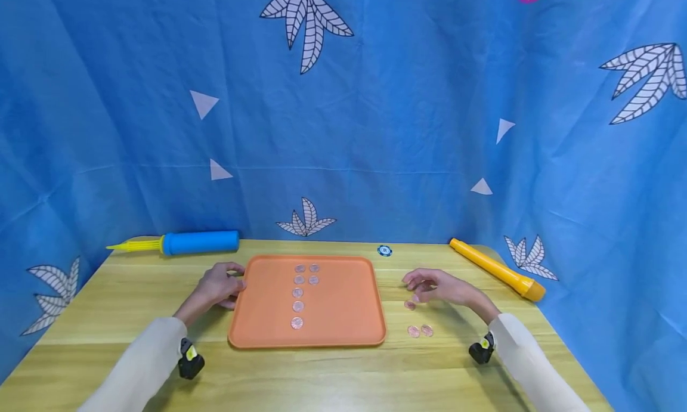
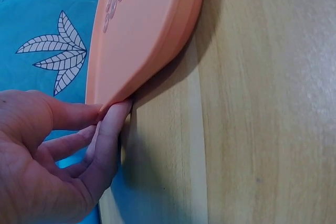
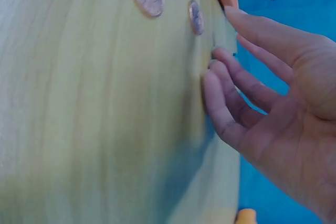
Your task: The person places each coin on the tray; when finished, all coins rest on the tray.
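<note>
An orange tray [image 1: 343,316] lies on the wooden table, bearing several copper-coloured coins [image 1: 297,293] in two columns of unequal length. My left hand [image 1: 219,285] pinches the tray's left rim between thumb and fingers, as the left wrist view also shows. To the right of the tray, my right hand [image 1: 437,285] hovers with loosely bent fingers, thumb apart from them, and no object visible between. Close by its thumb is a single coin [image 1: 410,305] on the table. Nearer the front lie two more, a left coin [image 1: 413,331] and a right coin [image 1: 427,330].
A blue and yellow hand pump [image 1: 201,242] lies at the back left. Behind the tray's right corner is a blue and white poker chip [image 1: 384,250]. A long orange-yellow tube [image 1: 494,268] slants along the right edge. A blue patterned curtain [image 1: 343,114] hangs behind the table.
</note>
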Demonstrator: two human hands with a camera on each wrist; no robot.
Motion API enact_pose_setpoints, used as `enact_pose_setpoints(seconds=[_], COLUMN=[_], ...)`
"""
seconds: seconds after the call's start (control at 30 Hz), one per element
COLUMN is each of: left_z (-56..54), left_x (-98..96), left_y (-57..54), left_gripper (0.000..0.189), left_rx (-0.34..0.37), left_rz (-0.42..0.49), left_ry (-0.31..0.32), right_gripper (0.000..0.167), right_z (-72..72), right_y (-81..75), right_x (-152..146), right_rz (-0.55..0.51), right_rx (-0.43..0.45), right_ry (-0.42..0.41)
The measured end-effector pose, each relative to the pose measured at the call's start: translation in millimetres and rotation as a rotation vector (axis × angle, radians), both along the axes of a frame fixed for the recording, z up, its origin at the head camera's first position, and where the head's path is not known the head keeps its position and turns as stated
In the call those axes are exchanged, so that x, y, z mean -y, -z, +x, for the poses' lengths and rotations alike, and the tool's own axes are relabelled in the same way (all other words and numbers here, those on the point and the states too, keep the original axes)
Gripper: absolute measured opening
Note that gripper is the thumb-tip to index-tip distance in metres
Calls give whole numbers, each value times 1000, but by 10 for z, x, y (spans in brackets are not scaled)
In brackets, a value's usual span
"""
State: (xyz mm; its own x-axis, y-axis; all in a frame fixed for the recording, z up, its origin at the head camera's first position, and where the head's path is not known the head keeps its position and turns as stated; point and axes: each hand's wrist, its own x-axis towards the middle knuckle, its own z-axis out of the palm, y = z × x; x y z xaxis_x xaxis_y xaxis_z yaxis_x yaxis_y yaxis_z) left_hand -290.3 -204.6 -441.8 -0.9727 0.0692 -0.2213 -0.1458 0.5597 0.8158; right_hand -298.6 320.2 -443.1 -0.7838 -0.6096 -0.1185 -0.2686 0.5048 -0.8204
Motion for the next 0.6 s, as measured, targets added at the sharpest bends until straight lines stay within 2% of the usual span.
enact_pose_setpoints(seconds=[0.17, 0.3, 0.6], left_z=[-3, -7, -9], left_x=[-7, -13, -7], left_y=[-18, -19, -16], left_gripper=[46, 46, 45], left_rx=[8, 19, 29], left_rz=[0, 0, 15], left_ry=[-4, -11, -20], right_gripper=[50, 50, 38], right_z=[15, 38, 68], right_y=[111, 169, 225], right_x=[-52, -60, -22], right_rz=[62, 64, 41], right_rx=[28, 31, -43], right_ry=[9, 29, 23])
